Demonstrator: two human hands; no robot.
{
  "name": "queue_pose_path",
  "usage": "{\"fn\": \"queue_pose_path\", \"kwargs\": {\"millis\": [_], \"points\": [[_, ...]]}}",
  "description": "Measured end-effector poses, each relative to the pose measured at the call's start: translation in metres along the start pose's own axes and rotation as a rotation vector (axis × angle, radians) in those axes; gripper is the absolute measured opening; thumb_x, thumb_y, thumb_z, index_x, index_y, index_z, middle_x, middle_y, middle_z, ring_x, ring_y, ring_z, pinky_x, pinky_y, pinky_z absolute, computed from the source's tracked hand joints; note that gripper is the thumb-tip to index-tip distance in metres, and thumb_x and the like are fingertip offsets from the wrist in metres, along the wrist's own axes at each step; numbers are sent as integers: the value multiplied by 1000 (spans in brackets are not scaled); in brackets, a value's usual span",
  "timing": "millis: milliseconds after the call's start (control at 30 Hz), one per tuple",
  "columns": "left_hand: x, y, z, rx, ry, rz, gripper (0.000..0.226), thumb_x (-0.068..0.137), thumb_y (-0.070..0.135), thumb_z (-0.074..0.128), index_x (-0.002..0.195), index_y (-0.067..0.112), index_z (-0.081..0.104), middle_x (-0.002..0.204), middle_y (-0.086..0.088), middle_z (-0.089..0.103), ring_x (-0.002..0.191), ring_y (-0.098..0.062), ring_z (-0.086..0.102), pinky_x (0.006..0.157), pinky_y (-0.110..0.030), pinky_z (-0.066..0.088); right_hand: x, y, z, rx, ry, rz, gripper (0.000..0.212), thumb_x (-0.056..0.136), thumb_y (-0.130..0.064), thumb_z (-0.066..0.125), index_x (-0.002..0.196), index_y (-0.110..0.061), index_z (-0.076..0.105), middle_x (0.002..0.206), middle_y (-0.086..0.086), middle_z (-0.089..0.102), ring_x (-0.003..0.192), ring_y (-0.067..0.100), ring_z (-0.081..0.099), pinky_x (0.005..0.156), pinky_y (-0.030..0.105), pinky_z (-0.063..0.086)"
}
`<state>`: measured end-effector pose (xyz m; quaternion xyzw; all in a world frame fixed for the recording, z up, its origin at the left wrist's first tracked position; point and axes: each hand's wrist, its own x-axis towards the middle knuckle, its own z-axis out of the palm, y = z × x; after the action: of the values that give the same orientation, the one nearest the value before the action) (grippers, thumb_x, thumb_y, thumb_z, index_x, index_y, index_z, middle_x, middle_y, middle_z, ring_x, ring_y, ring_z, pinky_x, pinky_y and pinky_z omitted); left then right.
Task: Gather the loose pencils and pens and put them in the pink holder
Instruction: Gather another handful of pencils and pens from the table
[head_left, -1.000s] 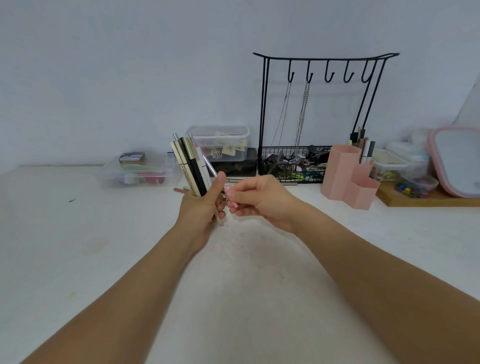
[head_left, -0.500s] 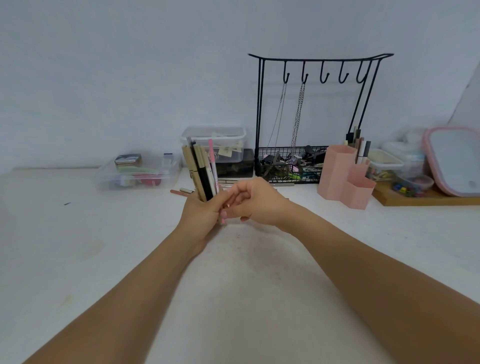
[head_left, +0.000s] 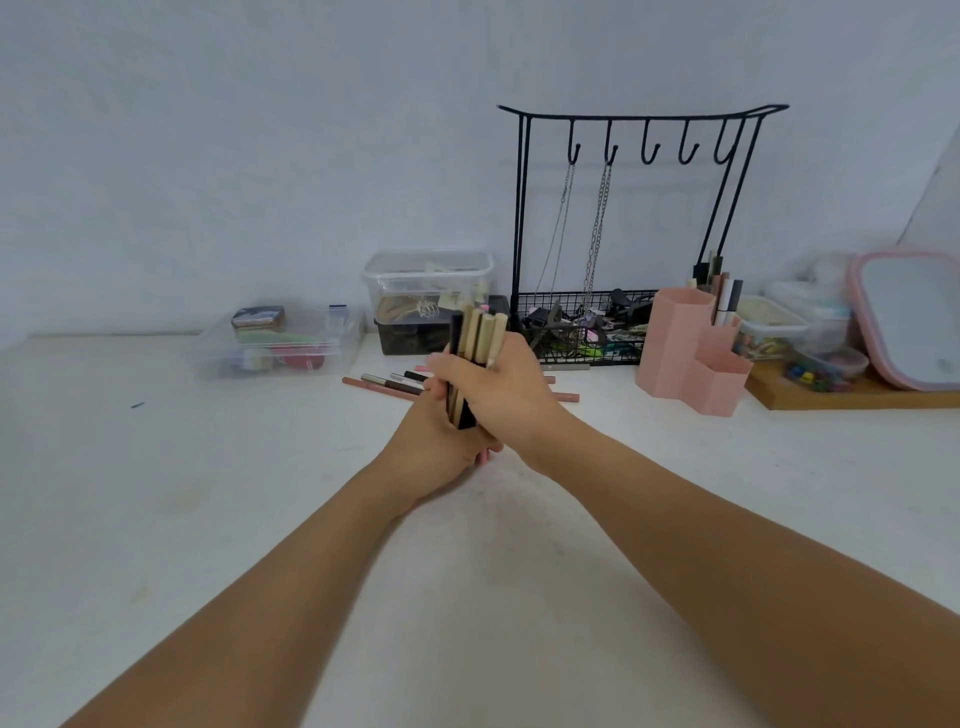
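Both the left hand (head_left: 436, 441) and right hand (head_left: 504, 395) curl round an upright bundle of pencils and pens (head_left: 475, 358), light, stiff and prone to slipping, best gripped mid-length, with the pink holder (head_left: 675, 343) at three o'clock on the counter (head_left: 156, 493).

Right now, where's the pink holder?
In the head view, the pink holder stands on the table at right, between the black wire rack and the wooden board.
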<state>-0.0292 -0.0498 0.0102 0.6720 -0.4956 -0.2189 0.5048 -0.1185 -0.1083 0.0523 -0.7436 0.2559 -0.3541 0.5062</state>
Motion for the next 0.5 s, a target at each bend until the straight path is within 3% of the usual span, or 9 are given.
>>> {"fn": "queue_pose_path", "kwargs": {"millis": [100,167,233,333,400,500], "points": [[-1,2,1,-173,-47,-66,32,79,2,78,102,20,63,62,-4,67,62,-19,64,74,-35,56,4,-2,-3,279,82,56,24,94,-13,65,71,-8,63,58,5,64,63,24,68,78,46,62],[0,1,-1,-473,-116,-166,39,74,7,82,110,8,68,84,-10,71,85,-27,69,90,-40,55,9,-5,-10,453,155,73,24,95,-12,64,71,-8,61,58,7,58,56,21,63,77,51,60],[1,0,-3,-923,-193,-314,50,74,12,75,121,0,65,115,-17,68,115,-35,66,106,-47,50,14,-11,-18,597,216,67,24,94,-9,64,70,-9,59,59,6,54,51,18,58,83,50,58],[-1,0,-3,-1429,-204,-405,63,83,31,67,137,1,58,138,-20,62,130,-40,58,115,-53,38,16,-11,-19,683,253,82,21,91,-7,66,71,-8,58,59,7,53,50,17,58,83,47,59],[-4,-1,-1,-1522,-172,-394,62,90,45,58,139,6,59,138,-20,62,132,-38,57,117,-51,35,8,-2,-7,578,202,105,15,90,-8,67,77,-9,60,59,6,57,53,17,62,76,44,61],[-6,0,2,-1465,-129,-397,60,97,51,45,132,5,64,135,-20,65,131,-37,58,117,-49,35,-3,8,10,463,113,131,12,89,-11,70,83,-9,61,61,8,56,54,19,58,60,33,55]]}}
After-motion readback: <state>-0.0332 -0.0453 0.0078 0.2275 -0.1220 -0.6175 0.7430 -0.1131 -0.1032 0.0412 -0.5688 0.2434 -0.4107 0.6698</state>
